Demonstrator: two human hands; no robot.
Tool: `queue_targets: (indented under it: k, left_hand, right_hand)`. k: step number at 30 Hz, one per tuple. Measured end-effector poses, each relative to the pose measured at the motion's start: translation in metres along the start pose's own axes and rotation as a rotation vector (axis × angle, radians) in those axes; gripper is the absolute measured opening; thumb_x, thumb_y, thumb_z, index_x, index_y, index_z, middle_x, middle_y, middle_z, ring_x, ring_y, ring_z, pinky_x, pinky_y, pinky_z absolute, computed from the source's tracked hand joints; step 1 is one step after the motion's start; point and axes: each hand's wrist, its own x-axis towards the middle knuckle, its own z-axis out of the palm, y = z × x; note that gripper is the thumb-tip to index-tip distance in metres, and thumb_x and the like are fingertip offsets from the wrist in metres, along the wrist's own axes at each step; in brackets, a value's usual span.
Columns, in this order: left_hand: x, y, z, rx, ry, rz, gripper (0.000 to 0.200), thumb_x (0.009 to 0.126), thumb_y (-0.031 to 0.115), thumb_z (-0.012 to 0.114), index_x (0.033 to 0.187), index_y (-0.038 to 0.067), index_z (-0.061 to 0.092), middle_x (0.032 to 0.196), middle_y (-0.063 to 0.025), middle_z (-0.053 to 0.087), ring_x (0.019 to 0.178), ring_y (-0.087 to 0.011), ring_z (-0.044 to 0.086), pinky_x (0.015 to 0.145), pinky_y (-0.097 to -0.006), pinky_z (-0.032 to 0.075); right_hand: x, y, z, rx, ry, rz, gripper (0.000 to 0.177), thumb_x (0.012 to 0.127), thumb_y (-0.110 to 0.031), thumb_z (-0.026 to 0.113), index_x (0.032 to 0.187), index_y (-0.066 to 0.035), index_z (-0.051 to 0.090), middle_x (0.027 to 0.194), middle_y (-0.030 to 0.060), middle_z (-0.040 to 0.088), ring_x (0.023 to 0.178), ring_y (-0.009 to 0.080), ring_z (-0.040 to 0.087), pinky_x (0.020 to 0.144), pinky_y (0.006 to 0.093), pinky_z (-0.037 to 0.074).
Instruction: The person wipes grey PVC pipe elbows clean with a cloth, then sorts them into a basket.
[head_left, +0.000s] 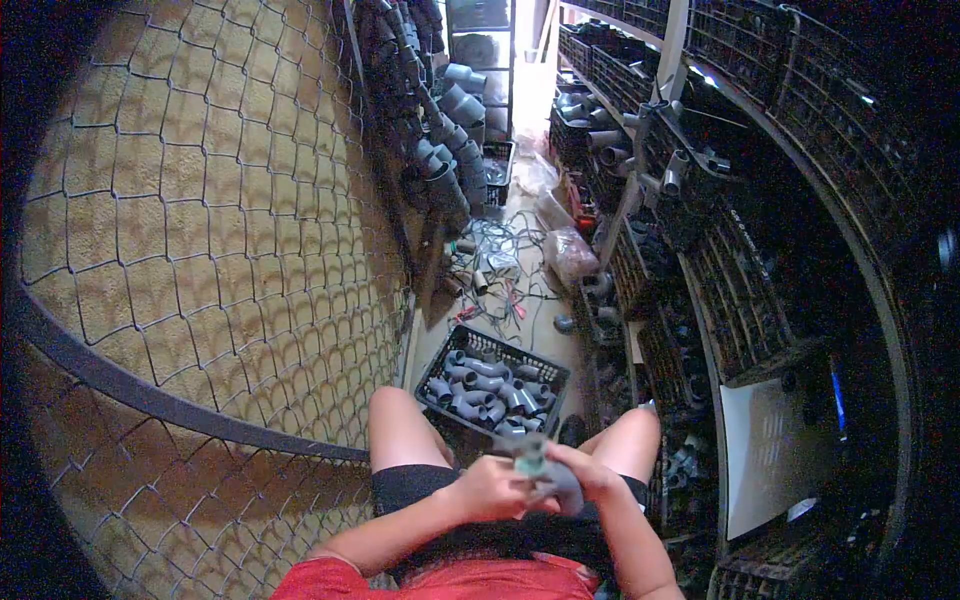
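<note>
Both of my hands are together over my lap, close to the near edge of a black plastic crate [545, 364]. My left hand [488, 490] is closed, its fingers wrapped against a small blurred greenish-grey piece [530, 458] whose kind I cannot make out. My right hand [592, 476] is curled around a grey pipe elbow [566, 488], partly covered by the fingers. The elbow and the blurred piece touch or overlap. In the crate lie several grey pipe elbows [486, 384], heaped loosely between my knees.
A wire mesh fence [230, 200] runs along the left. Shelves of black crates [735, 290] line the right. Stacked grey fittings [450, 150] stand at the back left. Cables, pipe pieces and plastic bags [570, 255] litter the narrow aisle floor.
</note>
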Motion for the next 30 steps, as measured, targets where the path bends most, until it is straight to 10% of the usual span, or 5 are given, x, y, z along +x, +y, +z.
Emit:
queue_targets:
  k: [5, 7, 19, 22, 30]
  left_hand:
    - [-0.004, -0.006, -0.010, 0.195, 0.175, -0.214, 0.022, 0.086, 0.021, 0.068, 0.102, 0.006, 0.069, 0.086, -0.0125, 0.069, 0.076, -0.0327, 0.067, 0.070, -0.0396, 0.055]
    - [-0.013, -0.006, 0.015, 0.185, -0.066, -0.195, 0.018, 0.085, 0.019, 0.069, 0.094, 0.004, 0.066, 0.090, -0.0122, 0.068, 0.083, -0.0322, 0.067, 0.070, -0.0405, 0.054]
    - [-0.011, -0.004, 0.009, -0.063, 0.163, -0.890, 0.029, 0.085, 0.020, 0.069, 0.106, 0.000, 0.067, 0.107, -0.0207, 0.067, 0.096, -0.0330, 0.066, 0.083, -0.0399, 0.052]
    - [-0.017, -0.008, 0.017, 0.099, -0.099, -0.283, 0.035, 0.089, 0.024, 0.061, 0.112, -0.001, 0.063, 0.120, -0.0257, 0.058, 0.113, -0.0401, 0.056, 0.096, -0.0465, 0.044]
    - [-0.004, -0.019, 0.010, -0.124, -0.067, -0.342, 0.032, 0.084, 0.017, 0.064, 0.110, 0.000, 0.060, 0.107, -0.0211, 0.061, 0.094, -0.0388, 0.063, 0.080, -0.0426, 0.053]
  right_hand:
    - [0.014, -0.004, 0.014, 0.689, -0.081, -0.487, 0.059, 0.094, -0.062, 0.040, 0.101, -0.008, 0.061, 0.086, 0.0107, 0.066, 0.073, 0.0288, 0.064, 0.074, 0.0452, 0.053]
    - [0.014, -0.017, 0.035, 0.812, 0.422, -0.547, 0.054, 0.095, -0.059, 0.042, 0.093, -0.008, 0.061, 0.085, 0.0101, 0.066, 0.080, 0.0289, 0.064, 0.080, 0.0456, 0.052]
    - [0.050, 0.037, -0.040, 1.088, 0.097, -0.640, 0.055, 0.098, -0.057, 0.036, 0.102, -0.009, 0.063, 0.105, 0.0129, 0.067, 0.095, 0.0337, 0.063, 0.089, 0.0494, 0.050]
    - [0.060, 0.033, -0.035, 1.087, 0.074, -0.639, 0.060, 0.096, -0.061, 0.034, 0.102, -0.009, 0.064, 0.101, 0.0126, 0.068, 0.093, 0.0349, 0.064, 0.088, 0.0534, 0.050]
    - [0.049, 0.030, -0.001, 1.045, 0.387, -0.556, 0.060, 0.092, -0.066, 0.041, 0.098, -0.011, 0.064, 0.097, 0.0101, 0.067, 0.094, 0.0317, 0.064, 0.087, 0.0490, 0.052]
